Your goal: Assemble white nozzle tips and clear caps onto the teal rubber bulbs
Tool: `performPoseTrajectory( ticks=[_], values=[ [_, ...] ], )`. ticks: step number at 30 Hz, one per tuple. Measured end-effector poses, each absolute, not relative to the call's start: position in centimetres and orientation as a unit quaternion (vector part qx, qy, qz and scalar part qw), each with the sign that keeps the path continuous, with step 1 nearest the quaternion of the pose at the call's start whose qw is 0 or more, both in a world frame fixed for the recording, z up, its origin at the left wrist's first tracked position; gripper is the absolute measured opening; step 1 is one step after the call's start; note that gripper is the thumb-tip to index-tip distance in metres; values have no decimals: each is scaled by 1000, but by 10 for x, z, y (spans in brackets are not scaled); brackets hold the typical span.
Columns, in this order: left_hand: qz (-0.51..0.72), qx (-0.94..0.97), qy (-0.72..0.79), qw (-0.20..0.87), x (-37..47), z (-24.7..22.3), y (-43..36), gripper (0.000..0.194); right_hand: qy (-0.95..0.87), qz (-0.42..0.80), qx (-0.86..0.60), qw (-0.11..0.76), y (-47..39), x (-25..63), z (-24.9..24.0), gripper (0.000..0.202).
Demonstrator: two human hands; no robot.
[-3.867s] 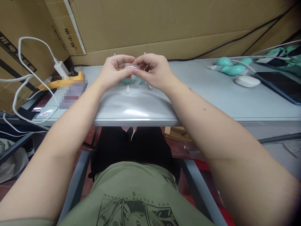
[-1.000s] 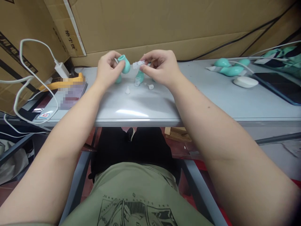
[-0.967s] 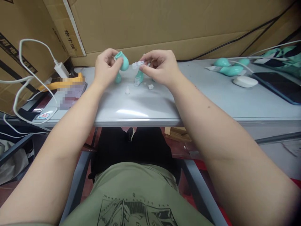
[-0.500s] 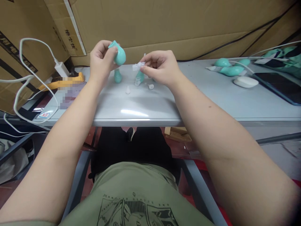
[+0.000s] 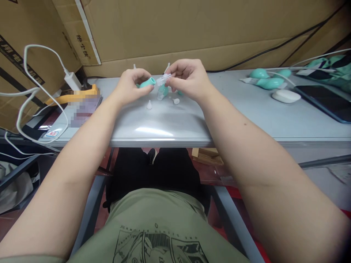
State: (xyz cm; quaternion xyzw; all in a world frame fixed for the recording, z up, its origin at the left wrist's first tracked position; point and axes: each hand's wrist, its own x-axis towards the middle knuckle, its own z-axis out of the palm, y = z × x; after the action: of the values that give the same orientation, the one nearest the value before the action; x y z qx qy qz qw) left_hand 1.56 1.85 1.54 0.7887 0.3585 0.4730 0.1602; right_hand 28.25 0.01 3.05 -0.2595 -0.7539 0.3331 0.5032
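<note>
My left hand [image 5: 131, 84] grips a teal squeeze bulb [image 5: 148, 83], its open neck turned right. Just across from that neck, the fingertips of my right hand [image 5: 189, 77] pinch a clear plastic nozzle piece [image 5: 162, 79]. The two parts are close; whether they touch I cannot tell. Below them on the table lies another teal bulb with a clear end [image 5: 160, 96], partly covered by the nozzle piece. A small white cone tip [image 5: 149, 105] stands in front of my left hand. Under my right hand lies a small white cap-like piece [image 5: 176, 101].
On the grey table's [image 5: 236, 120] right side lie several teal bulbs [image 5: 270, 83], a white oval case [image 5: 286, 96] and a dark phone [image 5: 326, 102]. At left are a yellow tool [image 5: 74, 95] and a white charger [image 5: 72, 80] with cables. Cardboard [image 5: 192, 33] stands behind.
My left hand has come down and right with the teal bulb, turning its neck from up-left to face the nozzle piece. My right hand has stayed nearly still.
</note>
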Motion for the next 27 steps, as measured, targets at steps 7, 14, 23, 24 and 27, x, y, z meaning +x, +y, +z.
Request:
performPoseTrajectory(
  ticks=[7, 14, 23, 24, 27],
  values=[
    [431, 814, 368, 130, 12, 19, 6, 25, -761, 329, -256, 497, 4, 281, 29, 53],
    [426, 822, 363, 106, 13, 16, 5, 29, -754, 327, -270, 501, -3, 279, 31, 51],
    [413, 826, 375, 81, 14, 17, 10, 33, -746, 341, -285, 496, -11, 281, 36, 39],
    [414, 825, 375, 82, 14, 17, 10, 33, -745, 344, -288, 494, -13, 281, 37, 39],
    [418, 823, 375, 85, 13, 17, 8, 33, -746, 349, -294, 484, -15, 281, 37, 43]
  ],
)
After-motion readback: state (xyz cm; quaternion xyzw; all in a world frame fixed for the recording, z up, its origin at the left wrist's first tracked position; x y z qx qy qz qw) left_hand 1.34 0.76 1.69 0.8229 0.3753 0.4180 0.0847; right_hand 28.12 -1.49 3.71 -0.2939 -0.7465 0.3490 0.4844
